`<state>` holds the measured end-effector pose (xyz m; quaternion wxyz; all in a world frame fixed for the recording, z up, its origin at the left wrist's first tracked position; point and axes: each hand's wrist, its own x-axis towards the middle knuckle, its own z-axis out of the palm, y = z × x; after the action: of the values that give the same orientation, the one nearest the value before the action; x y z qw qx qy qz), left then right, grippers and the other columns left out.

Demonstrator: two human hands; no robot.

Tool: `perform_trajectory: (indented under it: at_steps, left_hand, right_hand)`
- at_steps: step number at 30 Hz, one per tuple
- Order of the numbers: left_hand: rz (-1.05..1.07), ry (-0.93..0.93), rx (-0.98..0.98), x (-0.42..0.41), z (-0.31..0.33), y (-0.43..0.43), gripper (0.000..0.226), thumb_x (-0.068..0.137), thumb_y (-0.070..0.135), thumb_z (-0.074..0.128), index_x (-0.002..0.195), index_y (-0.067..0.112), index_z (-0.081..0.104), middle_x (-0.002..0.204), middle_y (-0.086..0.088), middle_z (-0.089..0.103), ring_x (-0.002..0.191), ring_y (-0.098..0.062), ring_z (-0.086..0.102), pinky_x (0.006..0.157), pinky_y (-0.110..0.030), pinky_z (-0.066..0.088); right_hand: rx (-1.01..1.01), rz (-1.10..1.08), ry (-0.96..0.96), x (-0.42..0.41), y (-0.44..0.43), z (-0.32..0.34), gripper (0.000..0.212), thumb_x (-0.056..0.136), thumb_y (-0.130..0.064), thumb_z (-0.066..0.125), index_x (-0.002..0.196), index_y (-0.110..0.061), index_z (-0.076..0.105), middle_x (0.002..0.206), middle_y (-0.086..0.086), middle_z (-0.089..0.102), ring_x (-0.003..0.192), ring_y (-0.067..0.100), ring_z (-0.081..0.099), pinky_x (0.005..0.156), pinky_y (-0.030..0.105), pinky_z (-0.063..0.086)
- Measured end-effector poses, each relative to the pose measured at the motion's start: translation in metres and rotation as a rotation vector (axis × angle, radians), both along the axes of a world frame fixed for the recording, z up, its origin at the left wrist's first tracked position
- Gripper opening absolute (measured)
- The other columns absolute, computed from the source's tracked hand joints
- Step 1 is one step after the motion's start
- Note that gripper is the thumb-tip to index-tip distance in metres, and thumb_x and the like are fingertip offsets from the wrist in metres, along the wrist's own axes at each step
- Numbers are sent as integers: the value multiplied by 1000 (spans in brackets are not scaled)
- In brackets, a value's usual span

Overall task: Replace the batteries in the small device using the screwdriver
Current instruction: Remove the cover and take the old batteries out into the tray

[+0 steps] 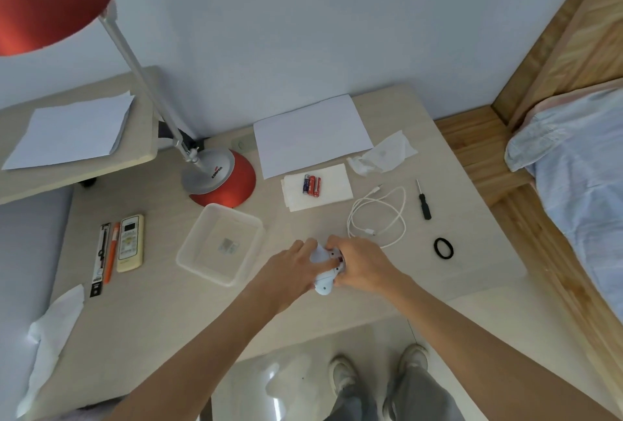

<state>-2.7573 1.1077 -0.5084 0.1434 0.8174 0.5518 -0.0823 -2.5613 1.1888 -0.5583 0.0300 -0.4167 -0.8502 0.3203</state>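
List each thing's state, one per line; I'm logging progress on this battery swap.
small device: held in both hands, something red showing at its right side.
left hand: grips the device.
right hand: grips the device.
screwdriver: lying on the desk, untouched.
batteries: three, side by side on a tissue.
cable: loosely coiled, both ends free.
plastic tray: upright, no lid.

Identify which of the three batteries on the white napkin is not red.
The leftmost battery, on the lamp base's side: it is dark blue, while the two red batteries lie right of it.
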Motion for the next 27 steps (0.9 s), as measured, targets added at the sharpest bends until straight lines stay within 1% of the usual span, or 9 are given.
perform_trajectory:
  at_steps: [2,4,5,8,11,16,21,24,27]
  left_hand:
    - [-30,11,-22,0,-5,2,76,98,23,77,156,51,35,138,-10,45,105,-27,55,65,-39,63]
    - [-37,10,-43,-1,-8,5,79,96,23,80,155,51,35,136,-10,44,100,-25,53,60,-36,61]
    - [-29,-1,-54,-2,-10,7,80,95,24,82,155,51,36,135,-9,44,99,-24,53,61,-35,61]
    - [32,-86,-86,-3,-10,11,80,95,26,81,155,54,36,131,-6,41,100,-24,53,73,-41,64]
    - [62,-120,-117,-3,-11,13,80,92,23,83,153,52,40,128,-5,39,102,-25,54,79,-44,63]
    - [68,-119,-120,-2,-13,14,80,88,21,88,150,46,43,126,-5,38,102,-26,55,80,-44,63]
    - [76,-141,-126,-2,-16,11,80,87,20,86,149,45,44,127,-5,38,104,-26,54,82,-45,63]
    - [85,-161,-123,-3,-17,10,79,87,17,85,149,45,45,128,-6,39,104,-29,56,84,-47,62]
    - [100,-191,-122,-4,-17,8,75,90,18,81,150,44,44,129,-5,38,105,-29,56,85,-47,62]
  right_hand:
    - [19,3,-3,0,0,-1,46,73,-44,83,110,-29,60,82,-5,70,73,18,66,66,32,52]
    - [24,4,-4,0,1,-2,47,73,-42,84,111,-27,61,82,-6,69,72,19,64,64,31,48]
    - [25,6,-1,1,1,-2,46,73,-41,85,110,-26,61,79,-8,66,71,18,62,64,30,44]
    - [22,17,-12,1,3,-2,47,73,-40,86,110,-26,60,77,-13,59,69,15,56,65,28,40]
    - [14,20,-22,-1,3,-1,46,73,-38,86,108,-28,59,76,-12,60,70,15,56,65,31,45]
    - [18,26,-40,-1,3,-3,46,70,-35,86,105,-32,57,77,-9,66,70,15,59,63,31,47]
    - [27,29,-31,-1,2,-3,40,72,-36,83,105,-32,60,77,-7,69,70,16,64,66,36,56]
    - [30,29,-45,-2,1,-2,39,74,-37,83,106,-32,60,78,-7,69,72,17,64,67,36,55]
    - [18,24,-41,-1,1,1,38,75,-37,83,102,-33,58,76,-8,67,69,15,61,63,32,50]
